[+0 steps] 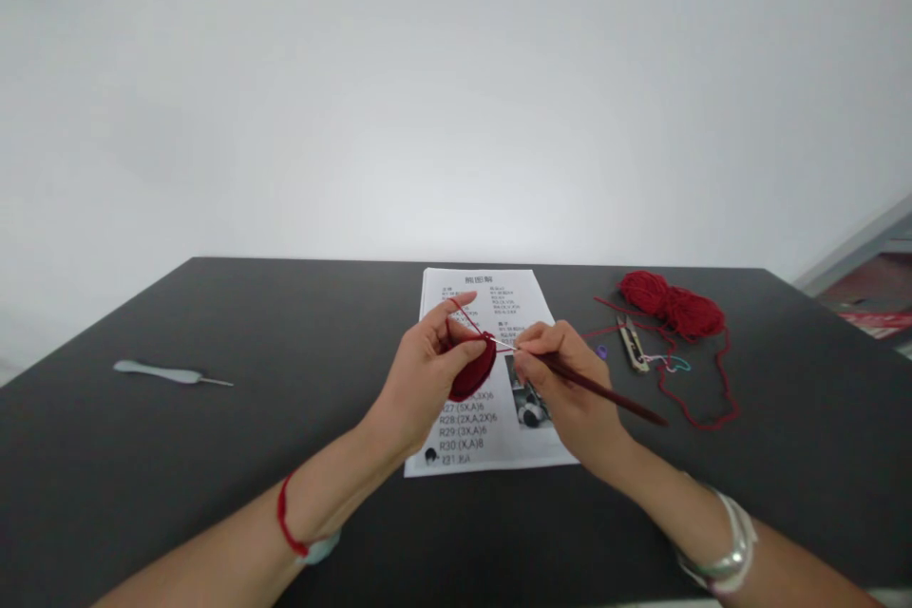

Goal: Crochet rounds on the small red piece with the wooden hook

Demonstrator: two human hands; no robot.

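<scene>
head view: both forearms reach in from the lower corners, wrists turned inward, bringing the hands close together above a printed pattern sheet on a dark counter. the left hand is closed on a round piece of red crochet, pinching it upright. the right hand grips a dark red crochet hook like a pencil, its metal tip at the piece's edge. a red yarn ball and thread snips lie to the right, a pale-handled crochet hook well off to the left.
</scene>
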